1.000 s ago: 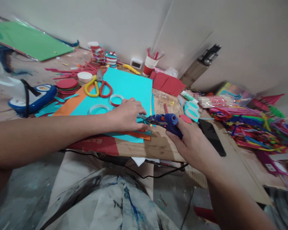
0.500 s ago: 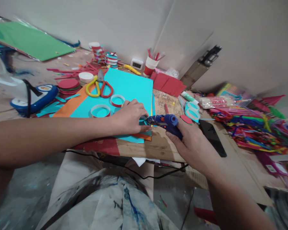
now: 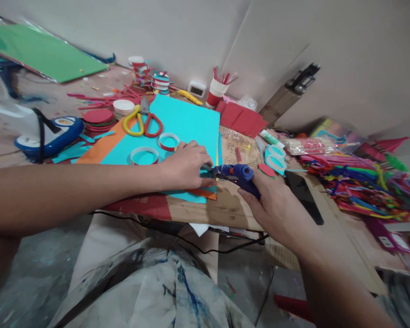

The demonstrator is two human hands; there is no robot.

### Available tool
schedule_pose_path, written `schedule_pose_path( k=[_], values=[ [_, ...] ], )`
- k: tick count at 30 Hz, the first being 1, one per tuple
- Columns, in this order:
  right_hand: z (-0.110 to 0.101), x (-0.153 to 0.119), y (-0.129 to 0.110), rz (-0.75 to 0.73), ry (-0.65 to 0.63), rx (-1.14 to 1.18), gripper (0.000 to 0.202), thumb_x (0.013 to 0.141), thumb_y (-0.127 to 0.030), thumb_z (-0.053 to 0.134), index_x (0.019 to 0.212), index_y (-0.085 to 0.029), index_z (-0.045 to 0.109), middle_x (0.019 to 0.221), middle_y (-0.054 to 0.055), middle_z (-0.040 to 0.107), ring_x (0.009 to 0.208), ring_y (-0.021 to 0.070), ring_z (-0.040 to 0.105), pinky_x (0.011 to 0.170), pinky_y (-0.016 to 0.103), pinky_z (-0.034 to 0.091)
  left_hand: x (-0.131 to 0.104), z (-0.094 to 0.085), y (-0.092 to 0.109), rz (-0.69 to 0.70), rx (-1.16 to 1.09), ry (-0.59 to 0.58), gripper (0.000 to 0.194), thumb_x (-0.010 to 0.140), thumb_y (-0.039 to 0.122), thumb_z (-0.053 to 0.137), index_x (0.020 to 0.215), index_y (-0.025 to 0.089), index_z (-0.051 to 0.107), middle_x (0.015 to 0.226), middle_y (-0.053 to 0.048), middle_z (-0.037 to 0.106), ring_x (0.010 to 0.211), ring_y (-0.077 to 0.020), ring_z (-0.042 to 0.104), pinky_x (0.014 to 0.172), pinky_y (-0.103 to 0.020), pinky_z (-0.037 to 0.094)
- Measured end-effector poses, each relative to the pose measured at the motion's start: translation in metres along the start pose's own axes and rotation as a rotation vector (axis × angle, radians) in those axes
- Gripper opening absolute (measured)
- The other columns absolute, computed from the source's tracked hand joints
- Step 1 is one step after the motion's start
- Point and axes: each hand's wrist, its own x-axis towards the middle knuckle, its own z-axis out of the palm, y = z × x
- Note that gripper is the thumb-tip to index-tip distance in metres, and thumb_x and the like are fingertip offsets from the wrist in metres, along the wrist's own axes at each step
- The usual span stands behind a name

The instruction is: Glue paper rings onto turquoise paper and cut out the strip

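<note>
The glue gun, above the near middle of the cardboard, is grasped in the right hand and points left. At its tip, the left hand curls its fingers by a pale strip, mostly hidden; whether they pinch it, I cannot tell. Farther left, rings sit on the blue sheet, with scissors beyond.

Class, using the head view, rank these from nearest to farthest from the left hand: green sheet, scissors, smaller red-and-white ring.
From the left hand:
1. Smaller red-and-white ring: just beyond the hand, leftward.
2. Scissors: past the ring, farther left.
3. Green sheet: far left, at the back.
</note>
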Motion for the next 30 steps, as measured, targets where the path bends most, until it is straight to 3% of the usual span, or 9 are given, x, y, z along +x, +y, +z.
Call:
schedule_pose_path(
  k=[5, 13, 21, 30],
  values=[
    [-0.0031, -0.0012, -0.0012, 0.017, -0.001, -0.026, 0.011, 0.098, -0.026, 0.048, 0.100, -0.020, 0.057, 0.089, 0.010, 0.070, 0.077, 0.0253, 0.065, 0.063, 0.033, 0.043, -0.0001, -0.0007, -0.0004, 0.012, 0.007, -0.009, 0.042, 0.088, 0.057, 0.068, 0.109, 0.021, 0.077, 0.109, -0.011, 0.070, 0.112, -0.0336, 0.055, 0.091, -0.046, 0.039],
    [0.0000, 0.0053, -0.0063, 0.048, -0.049, -0.012, 0.014, 0.098, -0.023, 0.047, 0.105, -0.018, 0.058, 0.090, 0.011, 0.071, 0.080, 0.0266, 0.066, 0.065, 0.034, 0.043, 0.0009, 0.0001, -0.0009, 0.005, 0.004, -0.014, 0.044, 0.087, 0.060, 0.069, 0.107, 0.022, 0.078, 0.108, -0.011, 0.070, 0.111, -0.0344, 0.056, 0.090, -0.046, 0.039],
    [-0.0033, -0.0026, -0.0035, 0.005, 0.013, -0.052, 0.010, 0.098, -0.023, 0.049, 0.100, -0.019, 0.058, 0.089, 0.009, 0.071, 0.077, 0.0241, 0.066, 0.064, 0.031, 0.042, 0.0004, -0.0010, -0.0008, 0.000, 0.006, -0.025, 0.044, 0.087, 0.056, 0.069, 0.112, 0.021, 0.077, 0.111, -0.010, 0.070, 0.114, -0.0333, 0.054, 0.090, -0.045, 0.039],
    [0.0010, 0.0033, -0.0054, -0.014, -0.004, -0.028, 0.016, 0.097, -0.019, 0.048, 0.109, -0.019, 0.058, 0.093, 0.011, 0.073, 0.081, 0.0261, 0.069, 0.068, 0.034, 0.047, 0.0011, 0.0000, -0.0008, -0.001, 0.011, -0.019, 0.043, 0.086, 0.057, 0.070, 0.110, 0.022, 0.077, 0.109, -0.010, 0.070, 0.113, -0.0331, 0.055, 0.090, -0.045, 0.038]
  ],
)
